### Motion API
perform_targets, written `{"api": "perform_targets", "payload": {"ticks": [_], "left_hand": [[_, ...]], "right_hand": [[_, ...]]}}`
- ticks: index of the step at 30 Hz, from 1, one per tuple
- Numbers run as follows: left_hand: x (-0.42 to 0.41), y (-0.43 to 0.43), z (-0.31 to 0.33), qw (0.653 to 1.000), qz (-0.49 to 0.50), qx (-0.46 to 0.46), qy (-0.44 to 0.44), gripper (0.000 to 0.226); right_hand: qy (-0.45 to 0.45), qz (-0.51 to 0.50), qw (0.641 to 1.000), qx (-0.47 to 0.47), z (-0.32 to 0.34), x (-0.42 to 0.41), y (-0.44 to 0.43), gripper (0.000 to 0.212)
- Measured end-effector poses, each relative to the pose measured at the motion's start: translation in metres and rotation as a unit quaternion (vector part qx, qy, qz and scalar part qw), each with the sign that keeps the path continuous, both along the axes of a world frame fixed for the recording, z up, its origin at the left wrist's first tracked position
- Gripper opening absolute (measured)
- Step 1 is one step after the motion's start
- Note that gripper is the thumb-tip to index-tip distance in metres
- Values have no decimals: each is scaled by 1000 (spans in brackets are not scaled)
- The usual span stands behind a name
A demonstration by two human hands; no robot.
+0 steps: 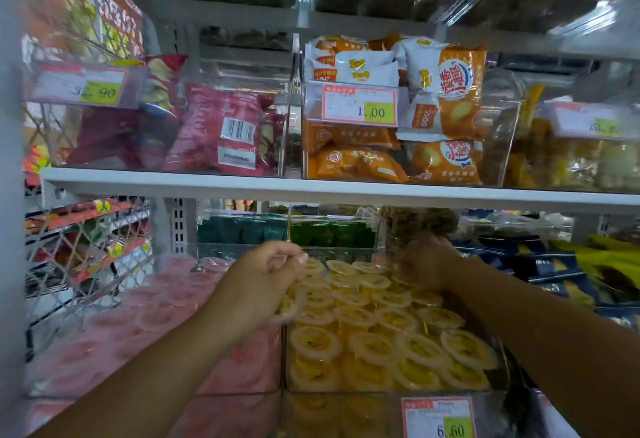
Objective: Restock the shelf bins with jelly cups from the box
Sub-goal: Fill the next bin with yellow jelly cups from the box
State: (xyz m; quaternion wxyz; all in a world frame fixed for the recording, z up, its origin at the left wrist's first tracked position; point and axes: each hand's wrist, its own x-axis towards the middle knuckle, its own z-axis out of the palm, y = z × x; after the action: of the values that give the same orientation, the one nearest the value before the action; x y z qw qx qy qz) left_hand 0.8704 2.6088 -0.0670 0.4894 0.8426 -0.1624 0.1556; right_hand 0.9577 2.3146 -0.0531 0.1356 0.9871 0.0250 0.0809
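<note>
Your left hand (266,275) curls on a jelly cup (286,311) beneath its palm, likely light and slippery; grip the rim. I cannot tell your right hand (427,261)'s grasp.

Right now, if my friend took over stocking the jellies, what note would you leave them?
Left hand: fingers curled over the yellow jelly cups at the bin's left side; whether it holds one is unclear.
Right hand: at the bin's back, grip blurred.
Yellow bin looks nearly full; pink jelly cups fill the bin beside it.
The box is not in view.
To do: check for gaps, top up.
</note>
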Motion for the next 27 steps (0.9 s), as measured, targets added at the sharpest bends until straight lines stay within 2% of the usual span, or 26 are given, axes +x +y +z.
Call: {"api": "perform_targets", "payload": {"ticks": [1,3,4,6,8,10,12,13,15,17,19,21,22,23,25,27], "left_hand": [[-4,1,1,1000,-3,5,2,25],[-10,0,4,1000,-13,13,4,25],[-13,-2,7,1000,-17,15,5,22],[-17,-8,12,999,-28,17,10,20],[-20,-18,17,999,-34,12,15,27],[-21,-25,22,999,-31,10,36,35],[-20,-30,23,998,-25,-3,63,38],[-21,-31,22,995,-29,-38,85,40],[-22,-30,19,980,-56,-127,144,52],[-17,-25,16,964,-89,-175,178,60],[-15,-21,15,964,-103,-172,172,61],[-14,-15,14,985,-86,-85,122,54],[-14,-11,13,994,-79,-7,79,49],[-16,-6,12,994,-76,71,33,46],[-16,5,8,974,-99,197,-45,38],[-14,14,1,949,-144,272,-72,32]], "right_hand": [[-36,29,998,45,4,-5,1,30],[-70,61,969,230,16,-27,12,33],[-51,76,942,322,23,-38,20,33],[30,128,893,431,36,-68,40,28],[126,199,844,481,42,-100,60,28],[173,243,810,505,41,-122,76,45],[152,265,807,506,34,-136,91,53],[122,271,813,502,30,-140,96,53],[56,280,816,503,23,-144,100,45],[37,277,804,525,19,-143,99,36],[49,265,786,556,17,-136,96,30],[65,227,764,601,15,-123,93,27],[66,198,762,613,14,-115,92,26],[59,168,776,605,14,-107,90,24],[28,130,846,516,14,-90,85,26],[15,127,899,419,15,-79,85,31]]}}
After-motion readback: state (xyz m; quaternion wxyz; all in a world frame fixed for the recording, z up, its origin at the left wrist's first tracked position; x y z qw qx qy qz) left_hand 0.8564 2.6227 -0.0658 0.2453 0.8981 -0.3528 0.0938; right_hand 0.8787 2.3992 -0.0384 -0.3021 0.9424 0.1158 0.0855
